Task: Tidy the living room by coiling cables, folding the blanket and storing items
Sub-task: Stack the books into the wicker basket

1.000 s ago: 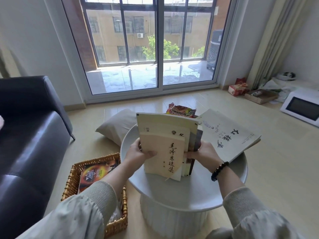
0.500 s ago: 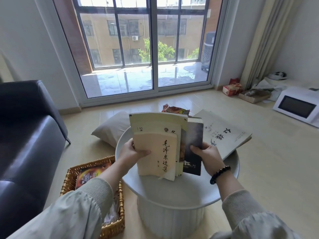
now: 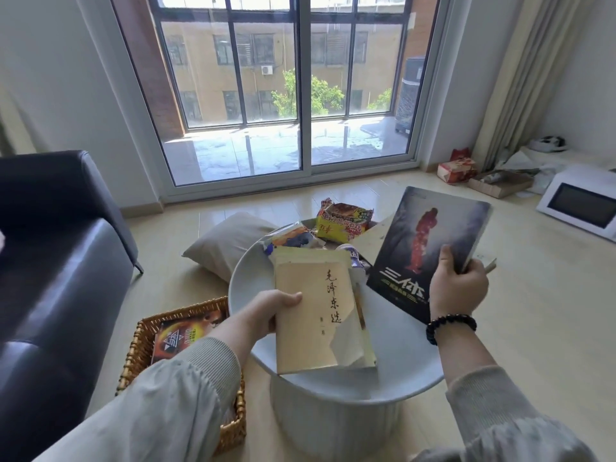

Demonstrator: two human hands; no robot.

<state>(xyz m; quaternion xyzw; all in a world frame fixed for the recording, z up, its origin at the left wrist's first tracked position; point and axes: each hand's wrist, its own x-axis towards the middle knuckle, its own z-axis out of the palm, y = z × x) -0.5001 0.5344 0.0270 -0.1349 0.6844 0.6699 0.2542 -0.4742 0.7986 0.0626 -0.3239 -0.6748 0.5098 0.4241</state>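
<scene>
Cream paperback (image 3: 310, 315): probably light and floppy, best taken at the spine, clear of the torn, curling lower corner; worn cover, black brush script. Stacked on another book (image 3: 333, 371) mid round table (image 3: 246, 278), pinched at its 9 o'clock edge by the left hand (image 3: 270, 315), thumb on top. At 2 o'clock, dark book (image 3: 426, 255) tilted up, clamped in the right hand (image 3: 456, 285); wicker basket (image 3: 131, 358) at 8 o'clock.

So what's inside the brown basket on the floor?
A book with an orange and dark cover lies in the wicker basket. The person's left sleeve covers the basket's near part, so anything else in there cannot be seen.
</scene>
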